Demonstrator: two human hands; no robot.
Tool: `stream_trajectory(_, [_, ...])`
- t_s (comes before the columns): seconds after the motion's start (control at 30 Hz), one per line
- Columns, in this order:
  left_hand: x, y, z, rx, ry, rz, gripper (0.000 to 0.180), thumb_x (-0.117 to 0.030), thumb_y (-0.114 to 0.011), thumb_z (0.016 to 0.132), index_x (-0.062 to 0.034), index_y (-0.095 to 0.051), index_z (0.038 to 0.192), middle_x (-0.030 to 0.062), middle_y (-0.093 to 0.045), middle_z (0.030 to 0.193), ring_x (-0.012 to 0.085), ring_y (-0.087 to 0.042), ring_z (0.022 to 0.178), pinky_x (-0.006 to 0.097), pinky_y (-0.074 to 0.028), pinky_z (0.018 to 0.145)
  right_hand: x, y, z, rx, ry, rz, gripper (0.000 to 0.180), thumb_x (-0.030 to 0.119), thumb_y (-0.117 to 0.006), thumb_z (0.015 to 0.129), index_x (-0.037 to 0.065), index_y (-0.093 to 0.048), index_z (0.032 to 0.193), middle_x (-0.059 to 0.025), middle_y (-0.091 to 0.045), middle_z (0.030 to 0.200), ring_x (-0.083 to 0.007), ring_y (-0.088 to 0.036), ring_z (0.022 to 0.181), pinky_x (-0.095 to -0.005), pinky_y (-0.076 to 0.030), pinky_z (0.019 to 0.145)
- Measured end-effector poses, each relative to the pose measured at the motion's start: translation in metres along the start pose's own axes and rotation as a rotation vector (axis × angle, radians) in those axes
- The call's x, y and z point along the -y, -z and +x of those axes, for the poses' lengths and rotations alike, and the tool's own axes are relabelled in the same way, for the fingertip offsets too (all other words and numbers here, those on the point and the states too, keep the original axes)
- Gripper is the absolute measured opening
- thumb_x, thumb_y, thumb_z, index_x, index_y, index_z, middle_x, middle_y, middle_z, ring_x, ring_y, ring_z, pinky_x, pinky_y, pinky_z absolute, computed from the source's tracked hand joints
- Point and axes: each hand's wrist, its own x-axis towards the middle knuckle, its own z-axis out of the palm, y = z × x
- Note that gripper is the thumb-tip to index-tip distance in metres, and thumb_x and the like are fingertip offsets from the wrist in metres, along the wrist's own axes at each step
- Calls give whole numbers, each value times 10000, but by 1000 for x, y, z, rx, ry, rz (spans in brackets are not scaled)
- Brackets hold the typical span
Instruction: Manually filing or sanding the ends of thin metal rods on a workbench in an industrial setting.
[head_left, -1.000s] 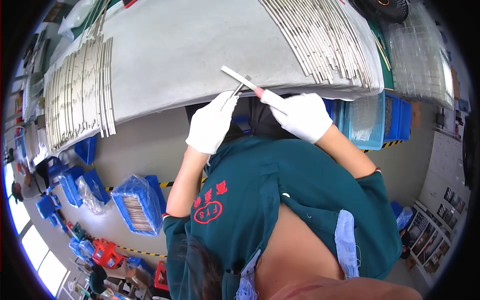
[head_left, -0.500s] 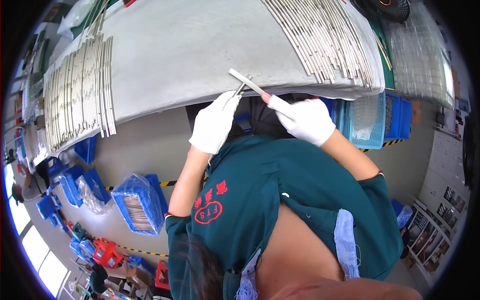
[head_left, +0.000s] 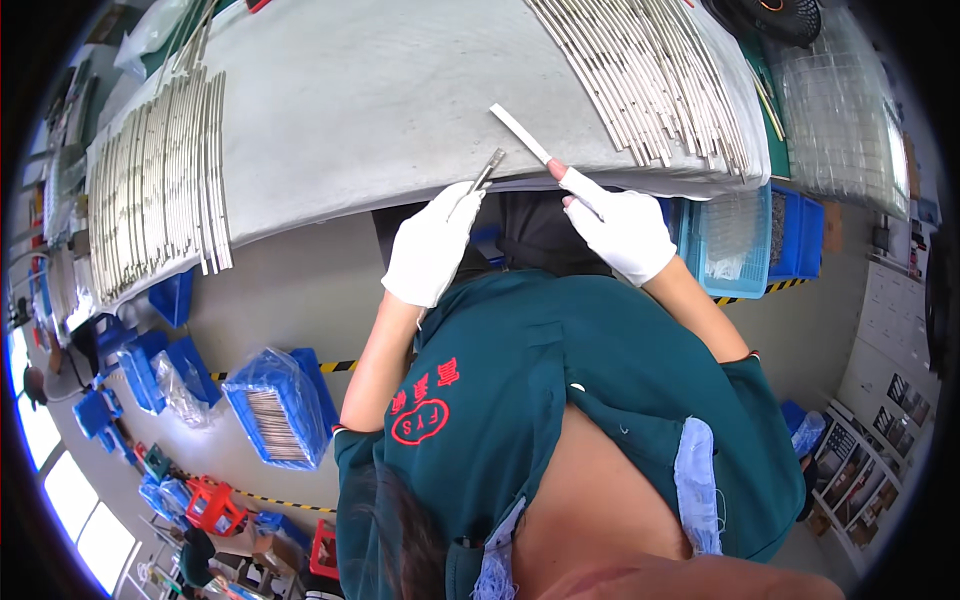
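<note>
My left hand [head_left: 432,245], in a white glove, is closed on a short silvery metal piece [head_left: 489,168] whose end sticks up past the fingers at the table's front edge. The rest of that piece is hidden in the glove. A narrow flat white strip [head_left: 519,133] is pinched in my right hand [head_left: 625,235], also gloved, with bare fingertips showing. Its free end slants up and left over the table. The strip and the metal piece are apart, the strip to the right and farther out.
Thin metal rods lie in rows on the pale-covered table [head_left: 380,100]: a left group [head_left: 160,180] and a right group [head_left: 640,80]. Under the right end stands a light blue basket [head_left: 725,275]; a blue bin [head_left: 797,240] is beside it. A plastic-lined crate [head_left: 312,395] sits on the floor.
My right hand has moved slightly right and the strip has swung up and away, no longer crossing the metal piece. My left hand has hardly moved.
</note>
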Motion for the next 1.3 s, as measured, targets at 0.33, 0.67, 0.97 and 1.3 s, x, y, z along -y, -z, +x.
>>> stream_trajectory(0.33, [-17,11,10,98,371,-256,247,-102,-547,853,-46,-600,1088,133,-616,1066,280,-631,848,324,-522,712,-1,-8,-5,-105,98,1,394,184,-585,827,196,-578,1221,-39,-458,462,-195,-457,371,-313,-395,404])
stream_trajectory(0.67, [-25,18,7,12,82,51,250,-193,-482,917,-59,-590,1098,108,-624,1058,268,-630,838,330,-511,696,8,-4,8,50,107,-19,510,184,-509,836,298,-436,1328,-12,-469,456,-202,-468,362,-336,-362,360])
stream_trajectory(0.97, [-24,12,7,10,82,-3,253,-171,-485,915,-54,-581,1119,122,-619,1082,277,-631,860,321,-509,759,8,-3,11,4,95,-54,427,226,-478,882,319,-467,1298,-13,-493,476,-178,-474,352,-330,-371,345])
stream_trajectory(1.3, [-26,5,4,-44,177,-46,283,-281,-500,913,-98,-598,1105,143,-636,998,296,-621,860,337,-504,709,12,4,16,75,75,-53,449,151,-565,825,231,-536,1266,-41,-519,505,-196,-480,363,-312,-405,362])
